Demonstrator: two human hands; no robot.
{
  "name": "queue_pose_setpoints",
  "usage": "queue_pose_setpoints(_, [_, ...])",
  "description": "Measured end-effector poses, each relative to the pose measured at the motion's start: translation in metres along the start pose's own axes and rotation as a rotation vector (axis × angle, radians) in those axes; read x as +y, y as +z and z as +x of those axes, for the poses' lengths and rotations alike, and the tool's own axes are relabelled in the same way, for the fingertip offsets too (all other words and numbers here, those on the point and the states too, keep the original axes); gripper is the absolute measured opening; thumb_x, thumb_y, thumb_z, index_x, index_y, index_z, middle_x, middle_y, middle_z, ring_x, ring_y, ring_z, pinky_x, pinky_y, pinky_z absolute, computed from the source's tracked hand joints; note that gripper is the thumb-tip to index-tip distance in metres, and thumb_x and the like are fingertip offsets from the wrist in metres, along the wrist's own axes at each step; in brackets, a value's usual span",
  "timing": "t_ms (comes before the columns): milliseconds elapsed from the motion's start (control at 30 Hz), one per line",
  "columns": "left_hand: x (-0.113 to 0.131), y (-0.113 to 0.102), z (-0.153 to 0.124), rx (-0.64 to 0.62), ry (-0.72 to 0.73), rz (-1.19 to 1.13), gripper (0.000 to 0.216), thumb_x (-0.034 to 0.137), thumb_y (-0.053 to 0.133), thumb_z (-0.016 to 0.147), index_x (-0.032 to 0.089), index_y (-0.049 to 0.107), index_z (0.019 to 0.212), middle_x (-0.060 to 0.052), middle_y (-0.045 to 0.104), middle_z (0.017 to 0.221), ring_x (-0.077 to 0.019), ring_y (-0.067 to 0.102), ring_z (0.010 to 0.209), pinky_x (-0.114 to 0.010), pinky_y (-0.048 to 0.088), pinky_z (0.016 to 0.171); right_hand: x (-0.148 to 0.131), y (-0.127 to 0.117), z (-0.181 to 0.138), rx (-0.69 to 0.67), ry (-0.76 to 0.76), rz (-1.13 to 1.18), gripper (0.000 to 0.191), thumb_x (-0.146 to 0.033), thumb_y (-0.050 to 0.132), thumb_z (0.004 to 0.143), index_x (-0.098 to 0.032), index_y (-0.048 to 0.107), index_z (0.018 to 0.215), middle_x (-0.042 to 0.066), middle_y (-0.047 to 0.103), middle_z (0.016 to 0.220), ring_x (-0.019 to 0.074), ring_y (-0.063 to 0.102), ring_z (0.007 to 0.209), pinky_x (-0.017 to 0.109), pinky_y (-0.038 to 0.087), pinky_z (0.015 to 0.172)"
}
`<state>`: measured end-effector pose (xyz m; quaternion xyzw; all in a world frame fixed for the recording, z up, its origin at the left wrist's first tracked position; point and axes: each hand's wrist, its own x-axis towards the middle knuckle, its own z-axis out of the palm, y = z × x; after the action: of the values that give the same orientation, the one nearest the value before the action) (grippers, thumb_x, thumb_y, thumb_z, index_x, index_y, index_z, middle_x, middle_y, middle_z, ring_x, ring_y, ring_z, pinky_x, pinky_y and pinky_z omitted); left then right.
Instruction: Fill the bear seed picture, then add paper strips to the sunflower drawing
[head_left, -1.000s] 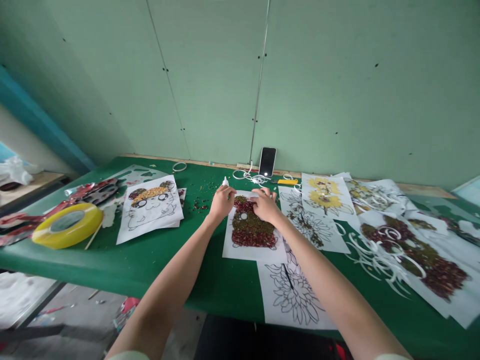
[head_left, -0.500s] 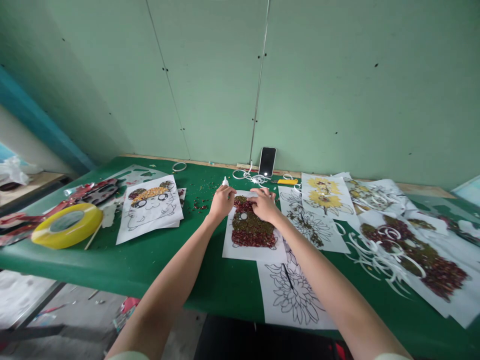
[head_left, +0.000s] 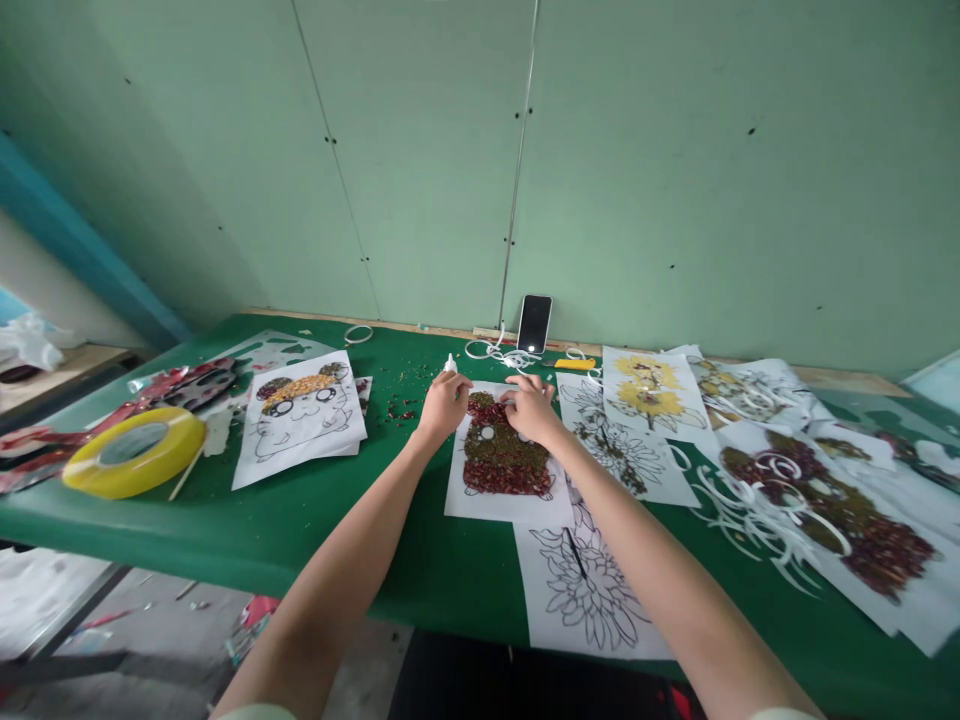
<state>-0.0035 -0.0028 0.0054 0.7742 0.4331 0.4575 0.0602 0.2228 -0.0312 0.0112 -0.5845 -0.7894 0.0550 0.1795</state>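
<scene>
My left hand (head_left: 445, 405) is closed around a glue bottle (head_left: 450, 363), of which only the white pointed tip shows above the fingers. It rests at the upper left edge of a paper animal picture (head_left: 506, 460), filled with dark red and olive-green grains. At the picture's upper right, my right hand (head_left: 531, 408) has its fingers bent and partly apart, with fingertips touching the grain-covered area. Whether a grain is under them is too small to tell. Loose dark grains (head_left: 401, 412) lie on the green table to the left of my left hand.
To the left lie a hamster picture (head_left: 304, 415) and a yellow tape roll (head_left: 135, 452). A phone (head_left: 535, 323) leans on the wall beside a white cable (head_left: 499, 352) and a yellow cutter (head_left: 575, 364). Flower drawings (head_left: 589, 590) and white paper strips (head_left: 750, 520) spread at right.
My right hand's fingers have shifted slightly and drawn back a little, uncovering more of the picture's top. My left hand and the paper stay in place.
</scene>
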Motion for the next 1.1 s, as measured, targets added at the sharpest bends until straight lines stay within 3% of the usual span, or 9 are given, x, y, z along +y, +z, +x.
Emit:
queue_pose_setpoints(300, [-0.0004, 0.0007, 0.0000, 0.000, 0.003, 0.004, 0.027, 0.009, 0.052, 0.098, 0.022, 0.073, 0.087, -0.008, 0.072, 0.088, -0.0237, 0.069, 0.093, -0.036, 0.057, 0.085, 0.0000, 0.0053, 0.0018, -0.022, 0.011, 0.054, 0.035, -0.019, 0.054, 0.095, -0.027, 0.085, 0.109, 0.009, 0.058, 0.155, 0.0391, 0.037, 0.148, 0.062, 0.033, 0.116])
queue_pose_setpoints(600, [0.0006, 0.0001, -0.0002, 0.002, 0.008, 0.006, 0.027, 0.010, 0.051, 0.099, 0.022, 0.073, 0.087, -0.007, 0.073, 0.089, -0.0238, 0.069, 0.093, -0.036, 0.057, 0.086, -0.0015, 0.0048, 0.0015, -0.042, -0.010, 0.084, 0.043, -0.015, 0.053, 0.093, -0.027, 0.082, 0.122, 0.008, 0.056, 0.158, 0.0378, 0.038, 0.149, 0.060, 0.033, 0.119])
queue_pose_setpoints(800, [-0.0001, 0.0006, -0.0001, -0.003, 0.004, 0.001, 0.027, 0.009, 0.052, 0.098, 0.021, 0.073, 0.086, -0.007, 0.073, 0.089, -0.0232, 0.069, 0.093, -0.035, 0.056, 0.085, -0.0018, 0.0045, 0.0016, -0.036, 0.032, 0.072, 0.036, -0.017, 0.055, 0.093, -0.025, 0.083, 0.115, 0.009, 0.058, 0.156, 0.0385, 0.037, 0.149, 0.061, 0.032, 0.117])
queue_pose_setpoints(1100, [0.0028, -0.0011, 0.0004, -0.017, -0.017, 0.018, 0.028, 0.008, 0.051, 0.098, 0.020, 0.074, 0.088, -0.008, 0.072, 0.090, -0.0228, 0.068, 0.094, -0.033, 0.055, 0.086, -0.0084, 0.0011, 0.0051, -0.074, 0.156, 0.259, 0.029, -0.020, 0.060, 0.093, -0.027, 0.086, 0.106, 0.008, 0.060, 0.155, 0.0410, 0.039, 0.150, 0.061, 0.029, 0.120])
